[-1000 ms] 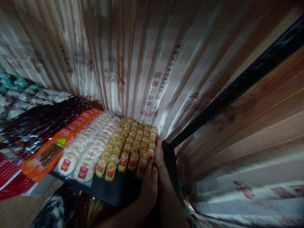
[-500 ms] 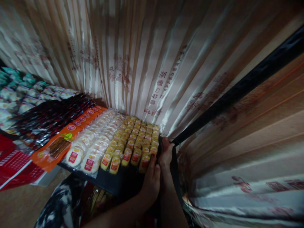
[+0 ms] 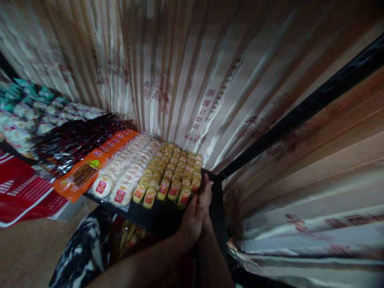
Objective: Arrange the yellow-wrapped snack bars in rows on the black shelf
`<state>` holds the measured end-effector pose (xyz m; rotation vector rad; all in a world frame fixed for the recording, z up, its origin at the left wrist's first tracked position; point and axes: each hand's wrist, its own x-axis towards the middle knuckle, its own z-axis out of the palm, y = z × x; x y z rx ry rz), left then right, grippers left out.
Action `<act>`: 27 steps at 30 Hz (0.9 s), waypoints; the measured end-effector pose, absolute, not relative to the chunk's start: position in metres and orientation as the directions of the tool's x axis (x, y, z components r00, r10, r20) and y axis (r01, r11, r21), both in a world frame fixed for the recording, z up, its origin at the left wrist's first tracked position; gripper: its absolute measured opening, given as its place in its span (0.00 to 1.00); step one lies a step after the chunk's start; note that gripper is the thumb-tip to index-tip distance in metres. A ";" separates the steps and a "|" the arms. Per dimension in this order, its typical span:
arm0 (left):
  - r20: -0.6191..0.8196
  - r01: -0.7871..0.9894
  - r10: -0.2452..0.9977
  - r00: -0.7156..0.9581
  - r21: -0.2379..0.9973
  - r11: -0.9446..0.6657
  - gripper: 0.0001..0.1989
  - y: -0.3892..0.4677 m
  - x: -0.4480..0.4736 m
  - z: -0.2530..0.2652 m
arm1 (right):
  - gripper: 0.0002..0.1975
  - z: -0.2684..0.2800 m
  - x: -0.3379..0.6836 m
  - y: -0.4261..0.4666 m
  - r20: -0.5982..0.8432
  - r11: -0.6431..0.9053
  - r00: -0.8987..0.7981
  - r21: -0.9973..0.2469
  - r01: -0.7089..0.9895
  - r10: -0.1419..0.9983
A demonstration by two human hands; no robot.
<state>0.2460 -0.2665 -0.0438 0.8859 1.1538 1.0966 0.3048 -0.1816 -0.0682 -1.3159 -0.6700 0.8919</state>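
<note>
Rows of small yellow wrapped cakes [image 3: 166, 176] stand on a black shelf [image 3: 162, 218], with red-and-orange labels facing the front. Along their right side lies my right hand [image 3: 205, 196], its fingers stretched out flat against the end row. My left hand [image 3: 192, 219] is just in front of it, fingers extended and touching the front right corner of the cakes. The two hands meet at their edges, and neither grips anything I can see. Left of the cakes are two rows of round white crackers [image 3: 121, 194] in clear wrappers.
Orange snack packets [image 3: 79, 176], dark shiny packets [image 3: 78, 138] and green-and-white packets [image 3: 33, 106] continue leftward. A pleated printed curtain [image 3: 180, 80] hangs behind. A black post [image 3: 300, 120] rises at the right corner. A red basket [image 3: 24, 192] stands at lower left.
My right hand has drawn back a little along the side of the cakes, closer to my left hand. The view has shifted slightly; the rows look nearly the same.
</note>
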 end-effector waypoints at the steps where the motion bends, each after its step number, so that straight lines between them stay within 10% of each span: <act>1: -0.266 -0.192 0.963 0.052 0.943 0.271 0.26 -0.270 0.246 -0.044 | 0.36 -0.067 0.305 -0.185 -0.027 0.061 0.573 -0.989 -0.133 0.819; 7: -0.396 -0.282 0.875 0.279 0.837 0.469 0.25 -0.306 0.232 -0.041 | 0.31 -0.040 0.298 -0.228 0.065 0.265 0.637 -0.938 -0.225 0.768; 14: -0.432 -0.229 0.627 0.648 0.675 0.701 0.22 -0.363 0.177 -0.028 | 0.26 -0.011 0.277 -0.324 -0.123 0.072 0.388 -0.890 -0.451 0.913; 23: -0.359 -0.286 0.720 0.594 0.742 0.606 0.18 -0.425 0.140 -0.059 | 0.18 -0.041 0.234 -0.371 -0.344 -0.301 0.017 -0.843 -0.446 0.939; 27: -0.384 -0.207 0.803 0.455 0.832 0.515 0.12 -0.433 0.113 -0.088 | 0.18 -0.086 0.209 -0.380 -0.369 -0.376 -0.076 -0.916 -0.142 0.926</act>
